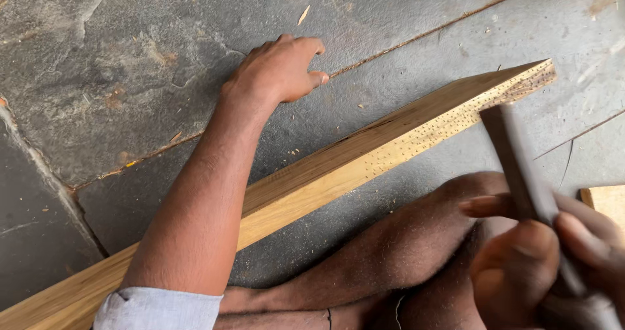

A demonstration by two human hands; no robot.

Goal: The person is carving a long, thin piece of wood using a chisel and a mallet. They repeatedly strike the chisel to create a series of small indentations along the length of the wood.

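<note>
Item: long wooden plank [338, 167], pale, one narrow edge dotted with rows of small punched holes. It lies flat on the stone floor [97, 76], running diagonally from the lower left corner of the paving toward its upper right, its far end near a scored joint line in the stone.

Item: left hand [280, 66]. It reaches across the plank and rests on the floor beyond it, near the joint line, fingers curled under, grasping nothing; the forearm crosses the plank, and the hand seems planted as a brace for the body.

Item: right hand [527, 265], lower right. Clenched around a dark narrow tool [517, 157], blurred, its kind not certain, held upright with its upper end just over the plank's dotted edge.

Item: bare leg [403, 245], tucked against the plank's near side, likely steadying it.

Sundry: a second pale wood piece [609, 200] at the right edge; chips and sawdust on the floor.
</note>
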